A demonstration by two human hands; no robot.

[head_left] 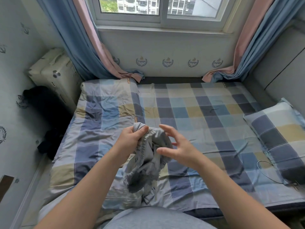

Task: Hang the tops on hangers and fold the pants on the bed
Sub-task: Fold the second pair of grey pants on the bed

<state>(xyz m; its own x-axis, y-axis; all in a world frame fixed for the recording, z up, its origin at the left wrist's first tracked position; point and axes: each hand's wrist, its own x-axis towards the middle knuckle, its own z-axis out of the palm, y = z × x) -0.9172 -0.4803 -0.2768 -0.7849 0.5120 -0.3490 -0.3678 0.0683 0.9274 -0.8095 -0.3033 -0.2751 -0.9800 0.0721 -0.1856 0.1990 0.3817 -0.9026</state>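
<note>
A crumpled pair of grey pants (145, 164) with an elastic waistband hangs above the near part of the checked bed (206, 116). My left hand (132, 138) is shut on the waistband near its top edge and holds the garment up. My right hand (176, 146) hovers just to the right of the pants with fingers spread, touching or almost touching the fabric. The lower part of the pants droops down onto the sheet.
A folded checked quilt (102, 113) covers the bed's left side, and a checked pillow (277, 134) lies at the right. Dark clothes (47, 142) hang off the bed's left edge beside a cream suitcase (54, 71). A thin cable (264, 169) lies near the pillow. Curtains frame the window.
</note>
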